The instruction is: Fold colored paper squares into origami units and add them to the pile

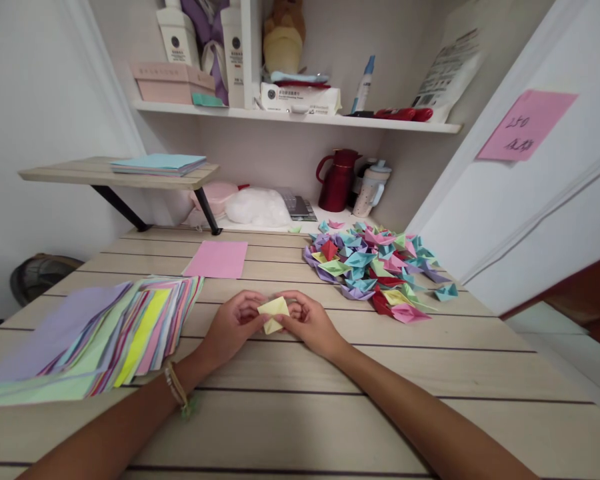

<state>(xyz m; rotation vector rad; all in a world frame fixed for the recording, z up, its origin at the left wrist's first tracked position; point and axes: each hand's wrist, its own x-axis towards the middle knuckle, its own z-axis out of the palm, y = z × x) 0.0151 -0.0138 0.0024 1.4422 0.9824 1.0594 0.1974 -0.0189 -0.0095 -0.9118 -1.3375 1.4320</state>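
Observation:
Between my two hands is a small piece of folded pale yellow paper [274, 311], held just above the slatted table. My left hand [235, 325] pinches its left side, thumb in front and fingers behind. From the other side my right hand [314, 325] grips it the same way, the thumb pressed on its front face. Some fingertips are hidden behind the paper. Beyond my right hand lies a heap of folded paper boats [360, 259] in many colours. To the left of my left hand, a fanned stack of coloured paper sheets [105, 333] covers the table.
A pink sheet [217, 259] lies beyond my left hand. On the left a small raised shelf [70, 171] carries a stack of blue paper [160, 163]. At the back stand a red jug [338, 180] and a light tumbler [373, 189] under a loaded white shelf [300, 120].

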